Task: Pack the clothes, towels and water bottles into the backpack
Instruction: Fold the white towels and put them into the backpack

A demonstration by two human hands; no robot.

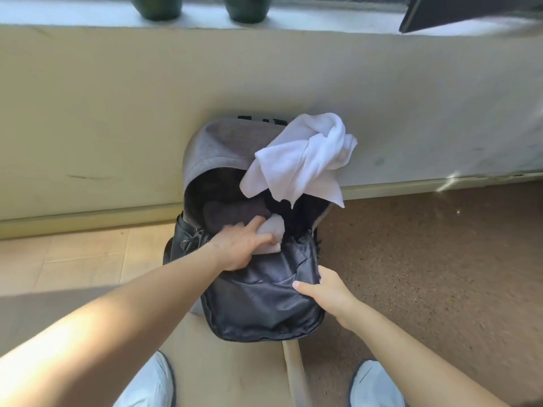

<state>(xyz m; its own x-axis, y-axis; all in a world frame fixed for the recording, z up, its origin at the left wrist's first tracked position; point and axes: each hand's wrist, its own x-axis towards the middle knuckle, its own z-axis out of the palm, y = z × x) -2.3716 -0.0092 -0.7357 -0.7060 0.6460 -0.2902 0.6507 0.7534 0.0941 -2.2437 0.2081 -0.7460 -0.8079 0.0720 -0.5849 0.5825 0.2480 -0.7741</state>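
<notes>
An open grey and black backpack (264, 306) lies on the floor against a low wall, its grey flap folded back. A crumpled white towel (305, 158) hangs over the flap's right edge, above the opening. My left hand (239, 245) reaches into the opening and grips a small white cloth (273, 232) at the near rim. Dark clothing (232, 214) lies inside behind it. My right hand (324, 289) grips the backpack's black front panel at its right edge, thumb on top. No water bottle shows.
A cream wall (117, 113) with a sill stands behind the backpack; two dark green pots (248, 8) and a dark board (470, 10) rest on the sill. Wooden floor (73, 259) lies left, brown carpet (440, 259) right. My two light shoes (152, 383) show at the bottom.
</notes>
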